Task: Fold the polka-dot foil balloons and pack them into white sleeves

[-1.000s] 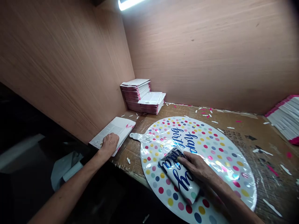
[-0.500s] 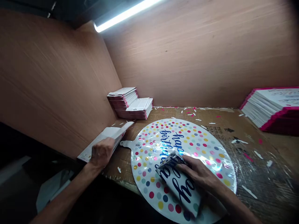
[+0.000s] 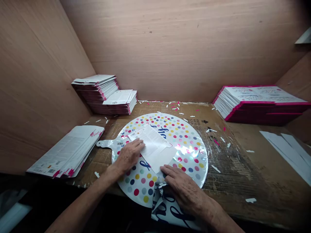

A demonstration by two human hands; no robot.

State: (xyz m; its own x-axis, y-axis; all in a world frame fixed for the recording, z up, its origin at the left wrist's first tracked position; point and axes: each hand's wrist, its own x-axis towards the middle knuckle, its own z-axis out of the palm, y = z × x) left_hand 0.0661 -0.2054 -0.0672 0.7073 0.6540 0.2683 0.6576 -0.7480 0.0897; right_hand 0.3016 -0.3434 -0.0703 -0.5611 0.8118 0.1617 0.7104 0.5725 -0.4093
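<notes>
The white printed envelope (image 3: 152,147) lies on the flat dotted balloon (image 3: 194,142) on your desk (image 3: 233,194). Your left hand (image 3: 130,153) rests its bent fingers at the envelope's left edge; your right hand (image 3: 181,184) spreads loosely extended fingers over the crumpled lettered foil (image 3: 167,212). I cannot tell whether either grips.

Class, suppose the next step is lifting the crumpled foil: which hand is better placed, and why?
Probably the right hand: it partly covers the crumpled foil in view, while the left hand is farther off, at the left edge of the white card.
</notes>
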